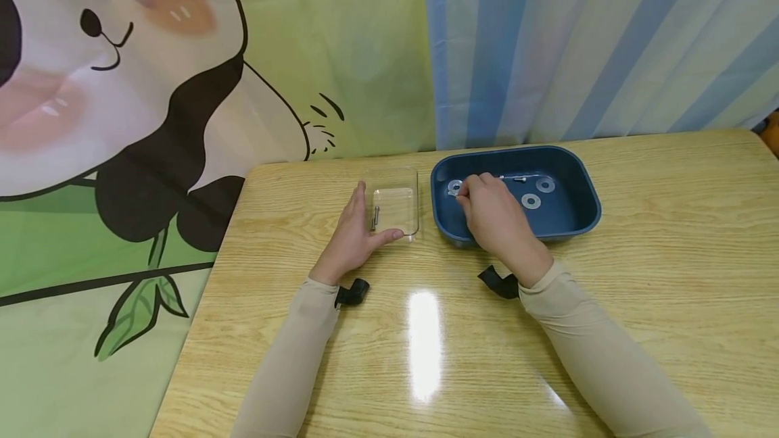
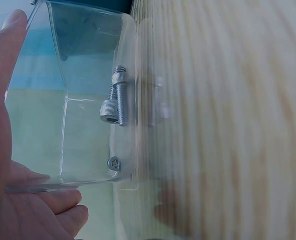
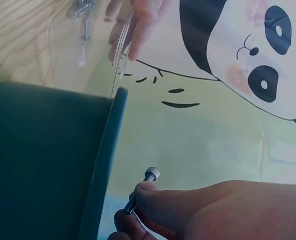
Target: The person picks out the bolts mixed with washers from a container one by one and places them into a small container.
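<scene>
My right hand (image 1: 496,215) is over the left part of a dark blue tray (image 1: 584,228). Its thumb and fingertips pinch a silver socket-head bolt (image 3: 151,174), whose knurled head sticks up past the thumb in the right wrist view. My left hand (image 1: 351,238) rests against a clear plastic box (image 1: 418,211), with the thumb stretched along the near side and the fingers straight along the left side. Inside that box several silver bolts (image 2: 120,100) lie on the bottom. White flat washers (image 1: 531,201) and a small bolt (image 1: 520,180) lie in the tray.
Both containers stand side by side near the back of a wood-grain table (image 1: 462,357). Behind it hang a panda-print cloth (image 1: 365,73) and a striped blue cloth (image 1: 548,39). Black wrist mounts (image 1: 499,282) sit at both sleeve cuffs.
</scene>
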Demonstrator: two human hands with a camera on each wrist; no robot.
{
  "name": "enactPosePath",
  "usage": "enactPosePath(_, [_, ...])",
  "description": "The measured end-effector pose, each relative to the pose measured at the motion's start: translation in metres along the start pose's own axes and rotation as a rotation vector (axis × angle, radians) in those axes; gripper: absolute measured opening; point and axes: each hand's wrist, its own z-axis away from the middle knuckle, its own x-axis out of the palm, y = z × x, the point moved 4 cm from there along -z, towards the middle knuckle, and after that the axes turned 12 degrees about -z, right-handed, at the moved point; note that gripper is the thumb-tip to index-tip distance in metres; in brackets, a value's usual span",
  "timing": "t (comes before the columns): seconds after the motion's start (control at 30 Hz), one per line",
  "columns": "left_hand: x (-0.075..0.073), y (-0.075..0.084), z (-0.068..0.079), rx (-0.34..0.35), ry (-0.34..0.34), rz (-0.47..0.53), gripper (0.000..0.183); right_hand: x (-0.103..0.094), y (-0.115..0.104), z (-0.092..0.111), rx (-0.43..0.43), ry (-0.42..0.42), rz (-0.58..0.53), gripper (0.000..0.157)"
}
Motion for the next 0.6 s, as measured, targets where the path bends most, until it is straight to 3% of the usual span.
enactPosePath(0.37, [0.0, 0.001, 0.0, 0.009, 0.007, -0.009, 0.125, 0.01, -0.009, -0.002, 0.009, -0.024, -0.003, 0.017])
enactPosePath(0.6, [-0.001, 0.001, 0.0, 0.006, 0.003, 0.004, 0.123, 0.017, -0.014, -0.003, -0.027, -0.028, 0.006, 0.016])
